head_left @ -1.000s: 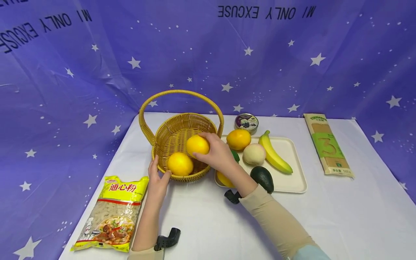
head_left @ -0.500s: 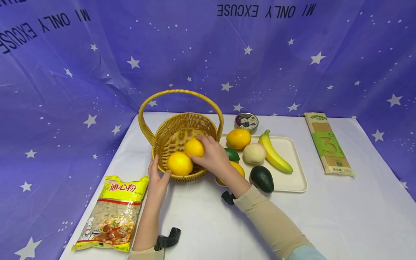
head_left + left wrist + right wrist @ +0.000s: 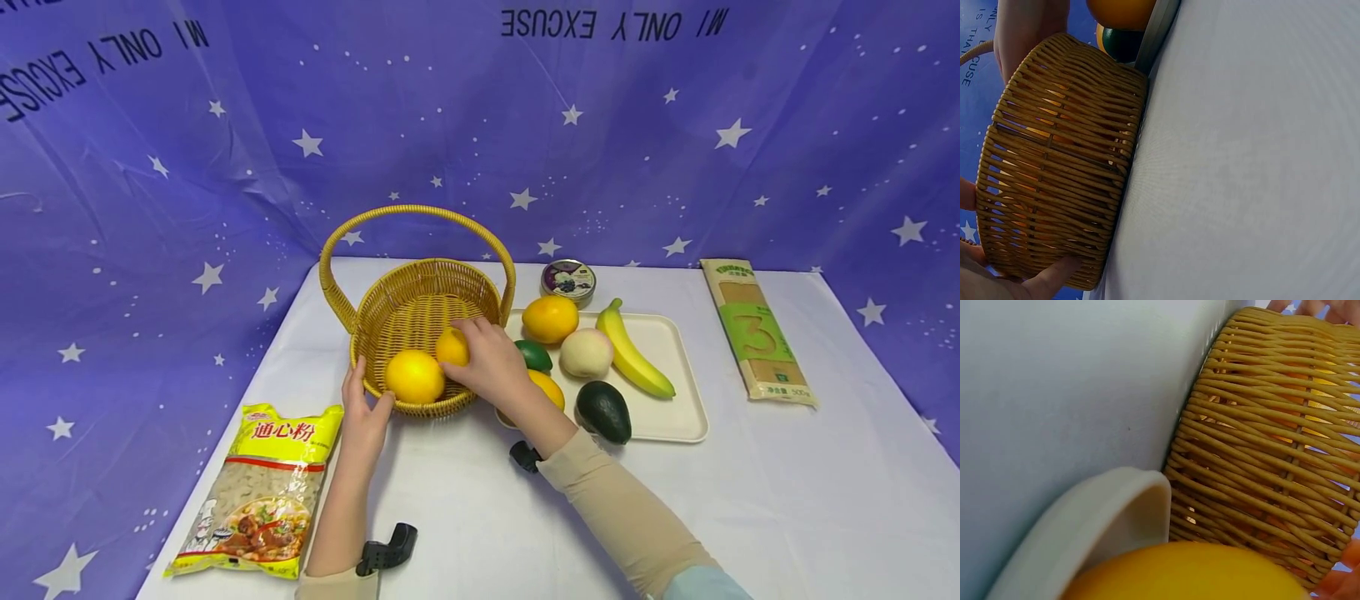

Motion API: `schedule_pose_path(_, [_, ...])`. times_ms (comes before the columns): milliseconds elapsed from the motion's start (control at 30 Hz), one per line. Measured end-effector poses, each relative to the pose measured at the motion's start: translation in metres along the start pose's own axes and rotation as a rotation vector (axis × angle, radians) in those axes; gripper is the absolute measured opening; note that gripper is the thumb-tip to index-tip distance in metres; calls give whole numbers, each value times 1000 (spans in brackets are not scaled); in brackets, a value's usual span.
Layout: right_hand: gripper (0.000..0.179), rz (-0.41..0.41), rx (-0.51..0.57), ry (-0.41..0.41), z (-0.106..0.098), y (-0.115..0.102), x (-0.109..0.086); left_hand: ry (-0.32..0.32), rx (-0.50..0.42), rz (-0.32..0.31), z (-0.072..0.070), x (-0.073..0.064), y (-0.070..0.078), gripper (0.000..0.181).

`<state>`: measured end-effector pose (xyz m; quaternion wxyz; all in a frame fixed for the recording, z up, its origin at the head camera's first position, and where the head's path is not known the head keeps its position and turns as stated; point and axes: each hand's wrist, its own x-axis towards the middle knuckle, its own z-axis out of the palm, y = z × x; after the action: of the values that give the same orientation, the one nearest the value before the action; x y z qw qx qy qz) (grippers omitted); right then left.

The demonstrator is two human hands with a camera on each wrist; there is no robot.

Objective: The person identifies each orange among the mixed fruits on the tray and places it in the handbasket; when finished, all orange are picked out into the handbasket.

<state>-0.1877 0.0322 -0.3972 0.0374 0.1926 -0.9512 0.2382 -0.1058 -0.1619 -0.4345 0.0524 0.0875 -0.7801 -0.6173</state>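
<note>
In the head view, a yellow wicker basket (image 3: pixel 393 308) with a tall arched handle stands on the white cloth. My left hand (image 3: pixel 365 425) grips its near left side, fingers at the rim and thumb (image 3: pixel 1054 278) against the outer weave. Inside the basket, my right hand (image 3: pixel 491 362) holds a round yellow fruit (image 3: pixel 451 346), partly covered by the fingers. Left of it, low in the basket by the front rim, lies a second yellow fruit (image 3: pixel 414 377). In the right wrist view the basket's woven wall (image 3: pixel 1272 437) hides most of both.
Right of the basket, a cream tray (image 3: pixel 671 354) bears a banana (image 3: pixel 633 354), a pale peach (image 3: pixel 587 353), an avocado (image 3: pixel 604 412), a green fruit (image 3: pixel 534 356) and yellow fruits (image 3: pixel 551 320). A round tin (image 3: pixel 568 280) stands behind; a pasta bag (image 3: pixel 262 492) and noodle pack (image 3: pixel 757 333) lie at the sides.
My right hand has lowered the yellow fruit deeper into the basket, beside the other one. More of the tray's fruit shows beside the right forearm. My left hand stays on the basket.
</note>
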Motion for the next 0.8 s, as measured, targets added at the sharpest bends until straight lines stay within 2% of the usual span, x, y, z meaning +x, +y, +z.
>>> schedule_pose_path(200, [58,-10,53,-12,-6,3,-3,-2,-3,-1,1,1,0,74])
schedule_pose_path(400, [58,-4,160,20,-20,9,-12,-4,10,2,1,1,1,74])
schedule_pose_path(667, [59,54,295,68,-49,30,-38,-20,3,-31,0,-1,5,74])
schedule_pose_path(800, [61,98,396,92,-63,42,-54,-11,6,-19,1,0,1,74])
